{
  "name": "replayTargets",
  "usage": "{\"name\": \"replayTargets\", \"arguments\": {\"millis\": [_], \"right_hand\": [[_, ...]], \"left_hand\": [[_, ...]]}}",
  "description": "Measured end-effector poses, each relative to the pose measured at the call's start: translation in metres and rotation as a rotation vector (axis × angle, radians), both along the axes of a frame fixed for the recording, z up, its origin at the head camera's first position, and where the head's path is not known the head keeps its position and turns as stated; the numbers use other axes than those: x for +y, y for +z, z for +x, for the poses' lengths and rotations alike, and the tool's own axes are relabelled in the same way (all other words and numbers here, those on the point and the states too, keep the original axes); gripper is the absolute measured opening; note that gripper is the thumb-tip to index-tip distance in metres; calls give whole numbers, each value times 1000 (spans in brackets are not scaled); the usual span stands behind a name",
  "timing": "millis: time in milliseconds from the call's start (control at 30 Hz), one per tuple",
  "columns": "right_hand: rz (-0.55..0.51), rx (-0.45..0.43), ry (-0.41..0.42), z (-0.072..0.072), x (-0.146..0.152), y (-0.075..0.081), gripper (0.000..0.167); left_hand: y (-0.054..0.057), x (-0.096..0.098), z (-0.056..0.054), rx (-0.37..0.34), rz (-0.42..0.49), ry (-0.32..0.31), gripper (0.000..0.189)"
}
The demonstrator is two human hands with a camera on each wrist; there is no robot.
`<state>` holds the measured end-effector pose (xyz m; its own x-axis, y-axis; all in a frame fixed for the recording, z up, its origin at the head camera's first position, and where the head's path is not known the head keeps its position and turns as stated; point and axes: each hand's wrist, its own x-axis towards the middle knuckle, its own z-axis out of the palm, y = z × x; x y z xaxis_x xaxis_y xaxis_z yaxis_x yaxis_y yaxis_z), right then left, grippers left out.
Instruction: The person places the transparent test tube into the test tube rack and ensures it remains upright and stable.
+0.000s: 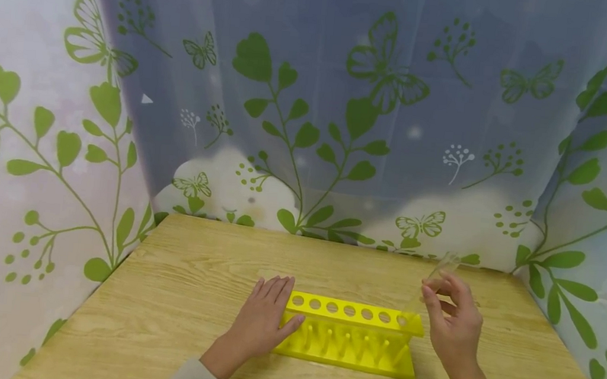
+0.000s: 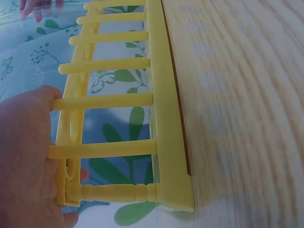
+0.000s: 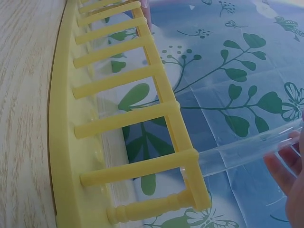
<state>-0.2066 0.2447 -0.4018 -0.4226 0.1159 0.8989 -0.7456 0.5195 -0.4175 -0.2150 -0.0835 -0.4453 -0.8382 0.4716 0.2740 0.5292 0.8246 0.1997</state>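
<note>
A yellow test tube rack stands on the table, with a row of round holes along its upper plate and upright pegs below. My left hand grips its left end, thumb across the front and fingers over the top; in the left wrist view this hand lies along the upper plate. Between thumb and fingers, my right hand pinches a clear test tube, which slants down toward the rack. In the right wrist view the tube's lower end meets the upper plate at the rightmost hole.
The rack stands on a wood-grain table. A patterned cloth with green leaves and butterflies hangs behind the table's back edge and along both sides.
</note>
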Motion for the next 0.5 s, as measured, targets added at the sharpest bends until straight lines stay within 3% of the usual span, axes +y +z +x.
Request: {"name": "replayTargets", "arguments": {"millis": [200, 500], "right_hand": [[-22, -18, -38, -2, -1, -2, 41], [-55, -71, -68, -1, -5, -3, 32]], "left_hand": [[-1, 1, 0, 6, -1, 6, 74], [-2, 1, 1, -3, 13, 8, 72]]}}
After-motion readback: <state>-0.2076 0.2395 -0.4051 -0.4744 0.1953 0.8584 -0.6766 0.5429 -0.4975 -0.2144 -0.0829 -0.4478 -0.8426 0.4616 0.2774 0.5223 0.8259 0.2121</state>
